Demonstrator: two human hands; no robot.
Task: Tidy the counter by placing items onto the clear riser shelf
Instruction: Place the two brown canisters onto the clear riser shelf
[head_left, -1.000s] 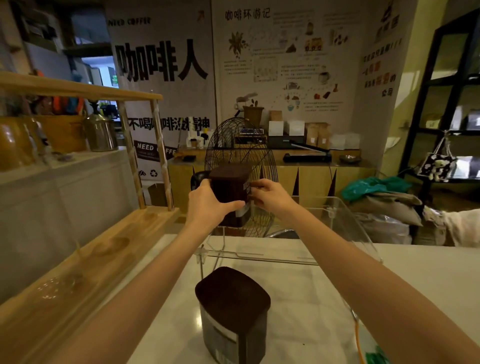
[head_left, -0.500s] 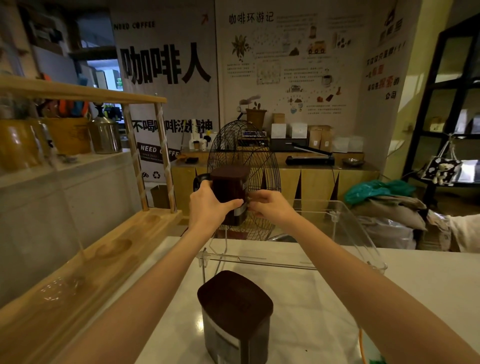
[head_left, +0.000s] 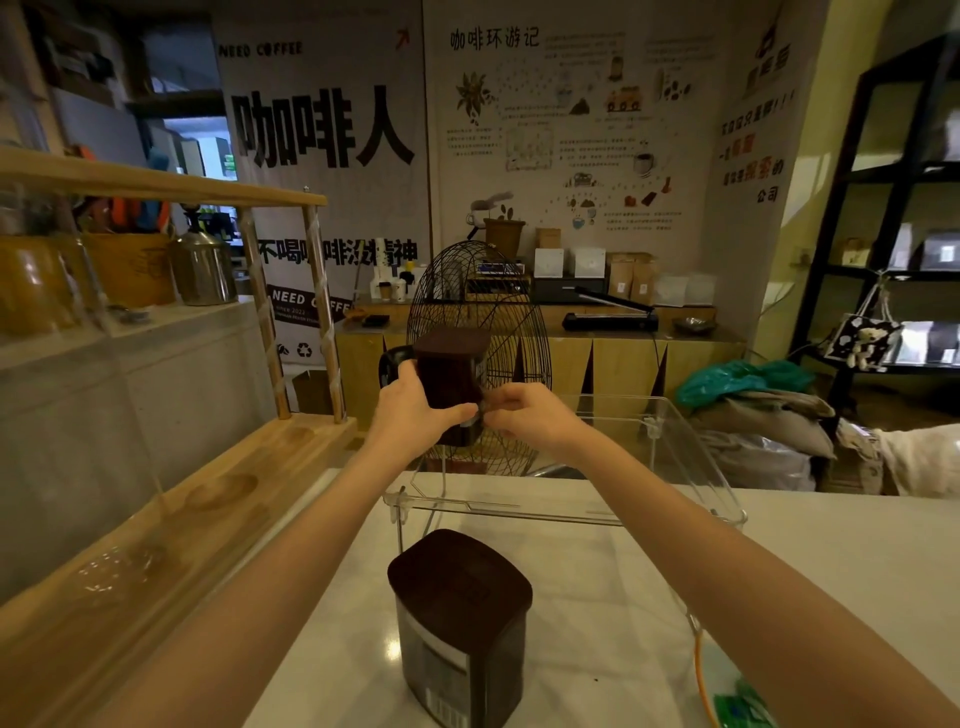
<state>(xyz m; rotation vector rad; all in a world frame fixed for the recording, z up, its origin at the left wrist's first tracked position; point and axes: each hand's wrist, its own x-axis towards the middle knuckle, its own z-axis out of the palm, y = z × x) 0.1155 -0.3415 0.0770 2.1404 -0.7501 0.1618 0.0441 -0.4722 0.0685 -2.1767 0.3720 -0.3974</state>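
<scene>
Head view | both hands, left hand and right hand, fingers wrapped on dark brown square tin | held steady over clear plastic riser shelf, mid-frame, to land flat

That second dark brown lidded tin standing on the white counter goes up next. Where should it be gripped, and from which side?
Grip the dark brown lidded tin by its flat side walls just below the lid, one hand coming in from each side. It stands upright, and its squarish, rounded-corner body looks too broad for one hand from above.
</scene>
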